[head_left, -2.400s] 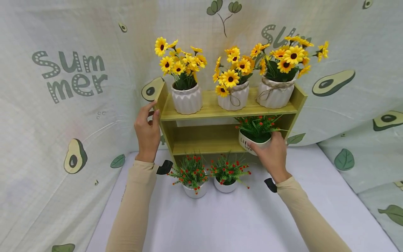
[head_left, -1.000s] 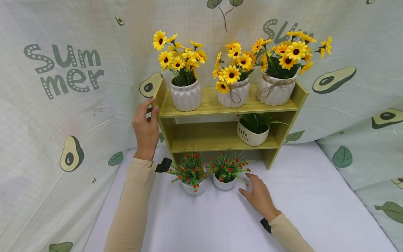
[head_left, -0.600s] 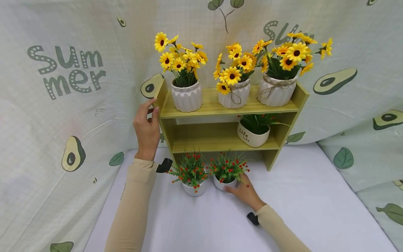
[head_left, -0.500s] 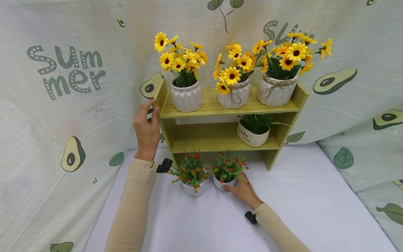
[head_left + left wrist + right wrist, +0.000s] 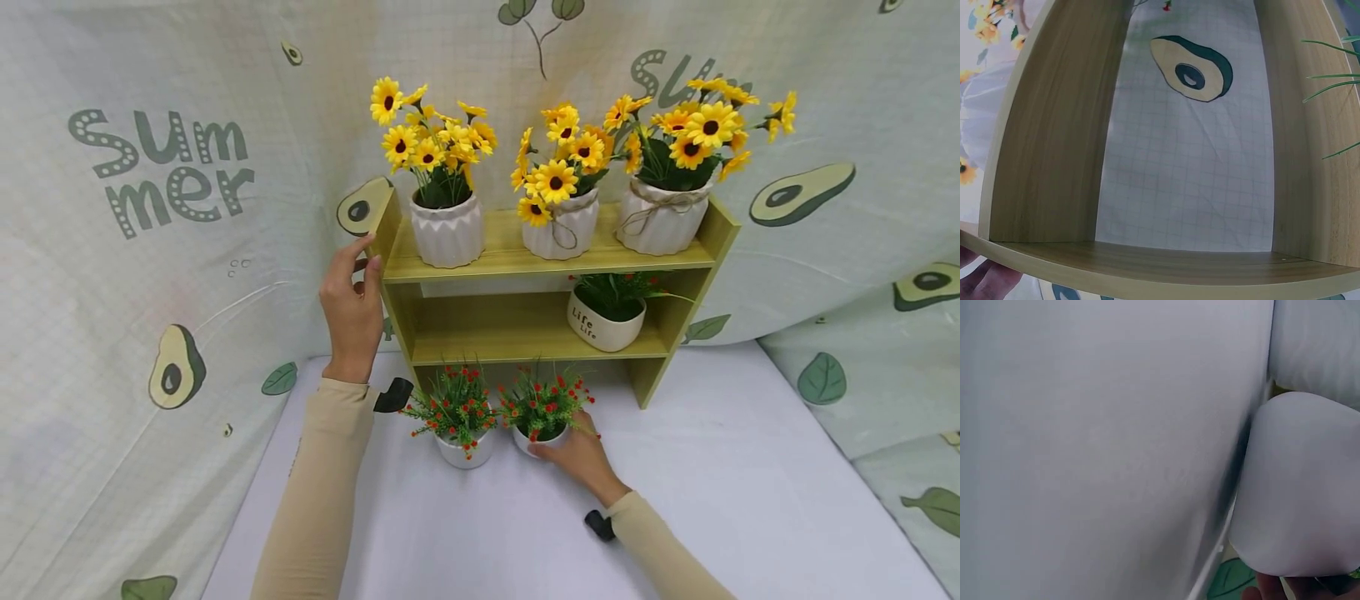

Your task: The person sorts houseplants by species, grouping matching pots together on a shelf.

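Note:
A small two-tier wooden shelf (image 5: 491, 329) stands at the back of the table. My left hand (image 5: 351, 312) holds its left side panel near the top board; in the left wrist view, fingers (image 5: 988, 281) show outside that panel. My right hand (image 5: 581, 454) grips the right one of two white pots (image 5: 532, 446) of red-flowered greenery in front of the shelf. The right wrist view shows a white pot (image 5: 1300, 487) up close, with fingertips (image 5: 1272, 589) at its lower edge. Beside it stands the left red-flowered pot (image 5: 465, 452).
Three white pots of yellow flowers, left (image 5: 447, 233), middle (image 5: 562, 229) and right (image 5: 663, 221), line the top board. A "Life" pot (image 5: 606, 325) sits at the right end of the lower board. Avocado-print cloth (image 5: 187, 275) hangs behind the white tabletop (image 5: 450, 542).
My right hand let go of the "Life" pot on the lower board, moved down, and took hold of the right red-flowered pot, which has tilted slightly. The left hand stayed at the shelf.

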Action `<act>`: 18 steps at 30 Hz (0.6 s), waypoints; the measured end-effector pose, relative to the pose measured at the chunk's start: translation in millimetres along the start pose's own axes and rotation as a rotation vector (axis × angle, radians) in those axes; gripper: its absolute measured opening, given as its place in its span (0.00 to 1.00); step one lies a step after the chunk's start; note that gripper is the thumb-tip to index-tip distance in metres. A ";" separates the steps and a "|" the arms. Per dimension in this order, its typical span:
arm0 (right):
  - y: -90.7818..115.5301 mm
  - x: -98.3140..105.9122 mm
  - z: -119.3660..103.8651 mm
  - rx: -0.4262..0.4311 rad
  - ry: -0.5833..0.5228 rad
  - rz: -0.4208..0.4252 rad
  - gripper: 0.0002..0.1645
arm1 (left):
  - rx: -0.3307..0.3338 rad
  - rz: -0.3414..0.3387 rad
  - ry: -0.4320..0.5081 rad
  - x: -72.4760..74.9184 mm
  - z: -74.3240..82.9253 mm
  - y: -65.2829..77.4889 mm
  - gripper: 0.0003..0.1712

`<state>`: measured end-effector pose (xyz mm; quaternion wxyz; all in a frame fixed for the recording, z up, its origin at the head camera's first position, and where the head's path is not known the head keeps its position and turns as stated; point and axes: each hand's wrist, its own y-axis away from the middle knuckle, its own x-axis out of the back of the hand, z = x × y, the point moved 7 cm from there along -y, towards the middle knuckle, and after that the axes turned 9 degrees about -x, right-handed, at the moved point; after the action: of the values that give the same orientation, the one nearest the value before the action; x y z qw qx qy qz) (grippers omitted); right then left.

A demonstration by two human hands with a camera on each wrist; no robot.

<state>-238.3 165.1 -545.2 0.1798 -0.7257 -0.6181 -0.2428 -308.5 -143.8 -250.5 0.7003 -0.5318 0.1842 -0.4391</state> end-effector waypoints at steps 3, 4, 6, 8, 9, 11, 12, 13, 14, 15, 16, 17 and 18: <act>10.1 9.2 0.3 -0.022 0.015 0.003 0.62 | -0.004 0.002 0.001 -0.3 -0.7 0.0 0.17; 13.8 12.8 0.0 -0.031 0.015 0.000 0.63 | -0.007 0.003 0.002 -0.2 -0.5 0.0 0.17; 21.1 20.6 -2.0 -0.045 0.021 -0.003 0.65 | -0.012 0.009 0.007 0.1 -0.1 -0.4 0.17; 27.9 28.9 -5.3 -0.060 0.030 -0.009 0.67 | -0.020 0.012 0.006 0.4 0.7 -1.1 0.17; 31.0 32.9 -7.5 -0.067 0.029 -0.014 0.68 | -0.020 0.013 0.008 0.5 0.6 -1.2 0.17; 36.8 41.3 -13.3 -0.072 0.032 -0.016 0.70 | -0.018 0.013 0.007 0.7 0.2 -1.2 0.17; 39.9 45.7 -17.3 -0.069 0.034 -0.014 0.71 | -0.016 0.011 0.006 0.5 0.0 -1.0 0.17; 42.5 50.1 -21.9 -0.062 0.031 -0.007 0.72 | -0.014 0.008 0.004 0.4 -0.2 -0.8 0.17; 44.5 54.2 -26.9 -0.052 0.025 -0.001 0.72 | -0.013 0.006 0.004 0.3 -0.2 -0.7 0.17; 46.4 58.2 -32.6 -0.035 0.020 0.008 0.73 | -0.013 0.004 0.005 0.0 -0.4 -0.5 0.17; 47.5 62.4 -39.1 -0.009 0.010 0.022 0.72 | -0.009 0.005 0.007 0.0 -0.3 -0.4 0.17; 48.3 66.3 -46.2 0.022 -0.002 0.032 0.71 | -0.009 0.004 0.006 -0.2 -0.4 -0.2 0.17; 48.6 70.1 -53.7 0.061 -0.019 0.045 0.70 | -0.010 0.004 0.007 -0.4 -0.2 -0.1 0.17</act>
<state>-189.1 183.4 -459.1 0.2012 -0.7360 -0.6103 -0.2129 -308.9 -143.6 -250.5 0.6979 -0.5333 0.1897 -0.4388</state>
